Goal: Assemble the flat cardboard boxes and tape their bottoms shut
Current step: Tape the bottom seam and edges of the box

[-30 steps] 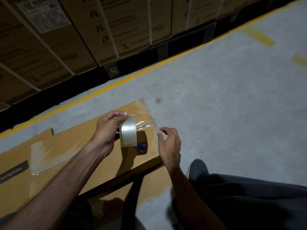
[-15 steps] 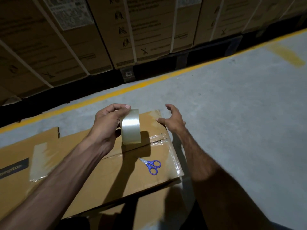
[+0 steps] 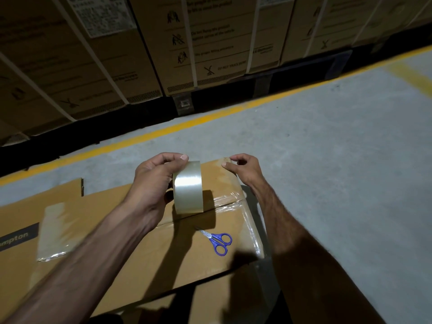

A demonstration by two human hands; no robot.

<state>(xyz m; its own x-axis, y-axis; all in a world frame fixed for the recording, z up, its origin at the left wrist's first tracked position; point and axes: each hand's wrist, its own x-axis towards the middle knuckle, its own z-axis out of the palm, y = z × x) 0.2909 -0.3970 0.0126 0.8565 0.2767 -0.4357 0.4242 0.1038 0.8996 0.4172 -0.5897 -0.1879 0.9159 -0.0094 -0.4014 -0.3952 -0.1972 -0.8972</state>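
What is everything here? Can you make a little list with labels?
left hand: holds the tape roll upright above the box
right hand: fingers at the box's far corner
cardboard box: lying on the floor, clear tape over its seam
scissors: blue handles, lying on the box
behind: stacked strapped cartons, yellow floor line

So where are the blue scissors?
The scissors lie flat on top of the box, near its right end, just below the tape roll held in the left hand.
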